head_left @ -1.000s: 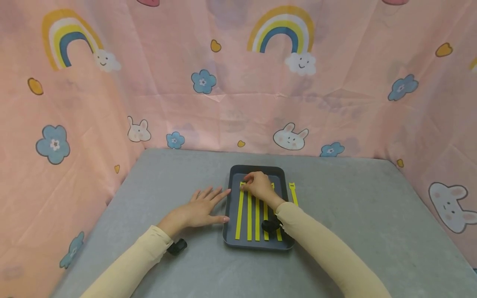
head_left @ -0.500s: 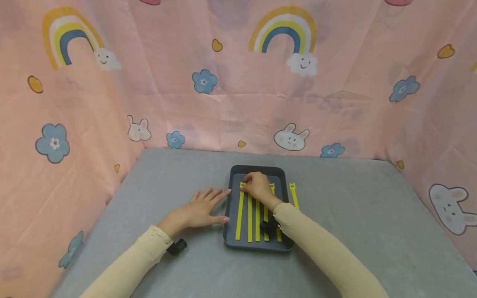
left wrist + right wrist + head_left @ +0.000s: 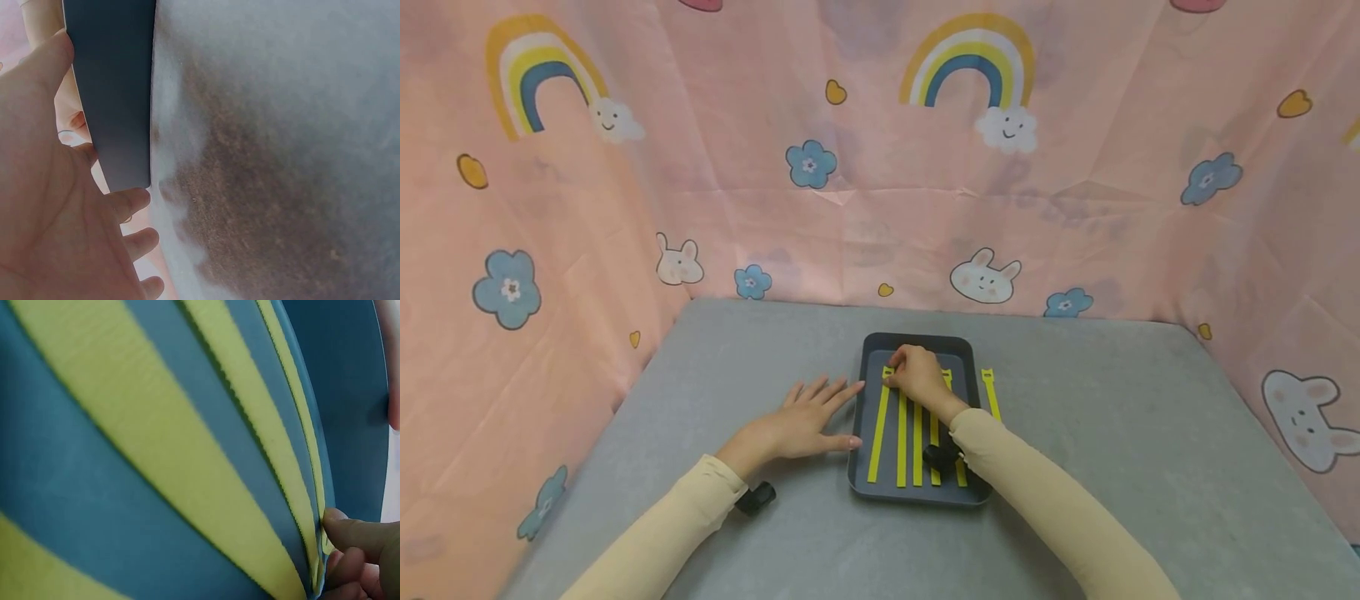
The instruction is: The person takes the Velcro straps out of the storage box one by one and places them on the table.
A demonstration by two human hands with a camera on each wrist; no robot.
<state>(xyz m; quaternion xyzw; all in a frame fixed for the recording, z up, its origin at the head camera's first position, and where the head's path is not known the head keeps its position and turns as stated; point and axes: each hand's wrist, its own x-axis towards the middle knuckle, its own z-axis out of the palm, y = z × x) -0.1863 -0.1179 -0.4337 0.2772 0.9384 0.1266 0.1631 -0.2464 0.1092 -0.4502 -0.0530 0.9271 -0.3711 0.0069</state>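
Note:
In the head view, several yellow hook-and-loop cable ties lie lengthwise, side by side, in a dark grey tray. My right hand reaches over the tray and pinches the slotted head of the leftmost cable tie. The right wrist view has the thumb on that tie's end, close to the tray's left wall. My left hand lies with fingers spread, its thumb and index fingertips at the tray's left edge. In the left wrist view its fingers stand along the tray's outer wall. The right hand hides the heads of the middle ties.
One more yellow cable tie lies on the grey tabletop just right of the tray, partly covered by the right sleeve. A pink printed curtain hangs behind and at both sides of the table.
The lower end of the leftmost cable tie has swung slightly left, so the tie slants more. The right hand keeps its pinch with barely any shift. The left hand has stayed in place.

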